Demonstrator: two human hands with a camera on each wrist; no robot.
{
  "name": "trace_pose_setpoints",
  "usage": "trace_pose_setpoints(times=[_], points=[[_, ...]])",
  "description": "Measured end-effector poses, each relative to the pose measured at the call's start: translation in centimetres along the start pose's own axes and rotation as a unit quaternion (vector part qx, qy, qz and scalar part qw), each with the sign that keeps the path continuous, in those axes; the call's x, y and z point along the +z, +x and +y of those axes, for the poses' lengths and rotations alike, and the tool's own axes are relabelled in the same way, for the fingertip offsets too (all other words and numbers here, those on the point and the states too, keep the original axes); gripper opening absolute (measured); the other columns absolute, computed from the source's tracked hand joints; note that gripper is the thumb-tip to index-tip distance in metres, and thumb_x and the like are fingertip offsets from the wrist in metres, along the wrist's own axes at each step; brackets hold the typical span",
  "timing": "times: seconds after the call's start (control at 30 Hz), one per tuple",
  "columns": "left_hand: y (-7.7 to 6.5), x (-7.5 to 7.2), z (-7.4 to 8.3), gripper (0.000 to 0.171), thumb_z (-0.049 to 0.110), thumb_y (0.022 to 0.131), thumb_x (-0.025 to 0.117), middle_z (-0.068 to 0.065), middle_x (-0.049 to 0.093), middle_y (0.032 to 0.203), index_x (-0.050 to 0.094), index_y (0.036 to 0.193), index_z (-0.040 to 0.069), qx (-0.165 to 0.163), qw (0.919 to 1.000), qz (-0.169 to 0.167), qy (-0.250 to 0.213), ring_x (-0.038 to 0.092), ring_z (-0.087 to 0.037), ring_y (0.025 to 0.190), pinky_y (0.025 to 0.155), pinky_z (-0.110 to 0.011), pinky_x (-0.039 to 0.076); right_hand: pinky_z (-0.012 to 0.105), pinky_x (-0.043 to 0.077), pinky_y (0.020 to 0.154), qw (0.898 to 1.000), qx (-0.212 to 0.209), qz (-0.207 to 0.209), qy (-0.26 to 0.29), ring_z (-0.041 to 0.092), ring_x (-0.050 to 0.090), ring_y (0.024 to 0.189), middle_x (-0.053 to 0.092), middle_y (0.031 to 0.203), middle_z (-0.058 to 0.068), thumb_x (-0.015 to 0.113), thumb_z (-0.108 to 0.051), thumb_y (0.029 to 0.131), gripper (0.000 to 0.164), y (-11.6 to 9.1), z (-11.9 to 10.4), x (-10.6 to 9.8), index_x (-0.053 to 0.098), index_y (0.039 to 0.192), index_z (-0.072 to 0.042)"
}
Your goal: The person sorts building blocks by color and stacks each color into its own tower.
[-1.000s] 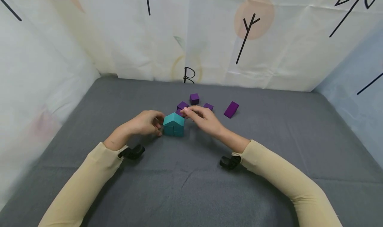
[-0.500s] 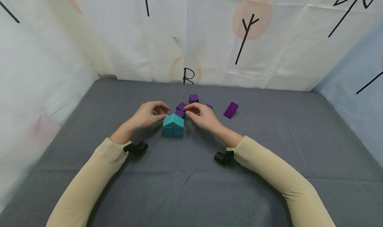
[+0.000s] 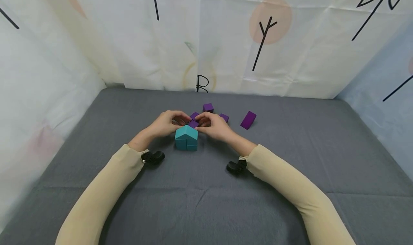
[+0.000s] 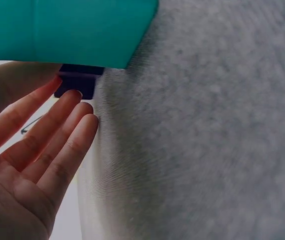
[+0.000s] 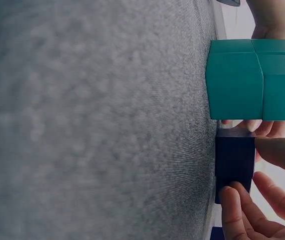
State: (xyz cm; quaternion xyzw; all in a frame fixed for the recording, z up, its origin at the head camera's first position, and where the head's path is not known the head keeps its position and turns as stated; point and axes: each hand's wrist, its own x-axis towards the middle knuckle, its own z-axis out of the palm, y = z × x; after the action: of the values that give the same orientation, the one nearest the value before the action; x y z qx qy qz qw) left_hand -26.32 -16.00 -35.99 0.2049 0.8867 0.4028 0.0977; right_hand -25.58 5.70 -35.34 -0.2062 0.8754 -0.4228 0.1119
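A small house shape of several teal blocks (image 3: 186, 139), with a peaked top, stands mid-table. Just behind it are two purple blocks (image 3: 193, 124), between my hands. My left hand (image 3: 165, 124) reaches in from the left, its fingers loosely extended with the tips at a purple block (image 4: 77, 86); its thumb is partly hidden behind the teal house in the left wrist view. From the right, my right hand (image 3: 217, 127) holds a purple block (image 5: 235, 160), thumb at one corner and fingers along its other side. This block stands close beside the teal house.
Farther back sits a purple cube (image 3: 208, 108). Another purple block (image 3: 224, 118) shows just behind the right hand, and a longer purple block (image 3: 248, 120) lies to the right. Grey cloth (image 3: 206, 209) covers the table, and a printed white curtain (image 3: 226, 40) hangs behind it.
My left hand has moved from the teal house's left side, away from me and rightward, to the purple blocks. The right hand has come slightly nearer to me and closed on a purple block.
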Motion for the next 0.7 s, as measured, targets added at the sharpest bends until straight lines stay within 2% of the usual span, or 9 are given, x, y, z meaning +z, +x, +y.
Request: trace_pose_setpoints(times=[0.23, 0.43, 0.7], points=[[0.7, 0.2, -0.3, 0.031, 0.001, 0.091, 0.06, -0.014, 0.066, 0.115, 0.064, 0.121, 0.007, -0.008, 0.9999, -0.013, 0.001, 0.062, -0.029, 0.106, 0.09, -0.043, 0.052, 0.039, 0.052, 0.092, 1.0, 0.001, -0.011, 0.0, 0.029, 0.061, 0.111, 0.062, 0.119, 0.017, 0.069, -0.012, 0.088, 0.04, 0.3, -0.1, 0.1, 0.058, 0.127, -0.006], [1.0, 0.3, -0.3, 0.03, 0.003, 0.091, 0.062, -0.016, 0.066, 0.112, 0.063, 0.121, 0.003, -0.007, 0.9998, -0.02, 0.003, 0.062, -0.028, 0.104, 0.09, -0.043, 0.052, 0.038, 0.053, 0.09, 1.0, 0.002, -0.023, -0.004, 0.029, 0.06, 0.113, 0.059, 0.125, 0.017, 0.07, -0.01, 0.087, 0.044, 0.5, -0.1, 0.1, 0.058, 0.129, -0.009], [1.5, 0.6, -0.1, 0.035, 0.021, 0.089, 0.069, -0.013, 0.068, 0.114, 0.065, 0.119, 0.004, -0.021, 0.9996, -0.02, 0.004, 0.063, -0.026, 0.104, 0.09, -0.042, 0.052, 0.038, 0.054, 0.09, 1.0, 0.006, -0.013, -0.013, 0.029, 0.061, 0.112, 0.06, 0.125, 0.017, 0.069, -0.011, 0.088, 0.042, 0.5, 0.0, 0.0, 0.058, 0.128, -0.009]])
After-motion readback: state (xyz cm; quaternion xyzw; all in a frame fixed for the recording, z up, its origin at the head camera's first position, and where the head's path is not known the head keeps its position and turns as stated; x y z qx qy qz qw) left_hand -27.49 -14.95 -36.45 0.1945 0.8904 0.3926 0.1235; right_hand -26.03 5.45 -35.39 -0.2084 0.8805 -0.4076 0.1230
